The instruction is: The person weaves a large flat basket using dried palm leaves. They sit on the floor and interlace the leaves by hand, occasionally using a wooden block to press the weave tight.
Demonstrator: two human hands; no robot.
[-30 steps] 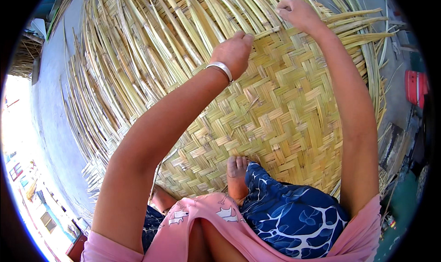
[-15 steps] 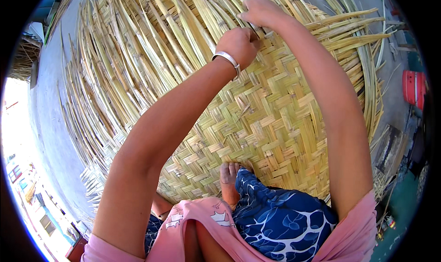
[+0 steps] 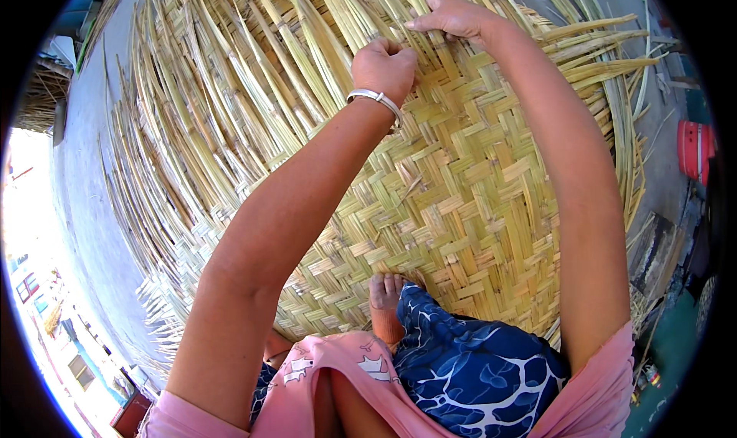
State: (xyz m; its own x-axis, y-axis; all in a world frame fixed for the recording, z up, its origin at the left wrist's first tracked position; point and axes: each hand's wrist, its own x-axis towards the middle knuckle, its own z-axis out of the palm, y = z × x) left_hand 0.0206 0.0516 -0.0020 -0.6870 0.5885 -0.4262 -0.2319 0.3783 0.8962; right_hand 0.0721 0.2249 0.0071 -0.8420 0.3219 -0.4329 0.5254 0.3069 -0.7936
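The person sits on a big woven mat (image 3: 461, 208) of pale yellow strips, which lies on the grey floor (image 3: 84, 208) and fills the middle of the view. The left hand (image 3: 384, 66) is closed in a fist around some loose strips (image 3: 253, 77) at the far edge of the woven part. A silver bangle (image 3: 374, 98) is on this wrist. The right hand (image 3: 453, 16) is just beside it, a little further, fingers together and bent, pressing on the strips; I cannot tell if it pinches 1. A bare foot (image 3: 384, 304) rests on the mat near the blue patterned cloth (image 3: 476, 361). A red object (image 3: 695, 150) stands at the right.
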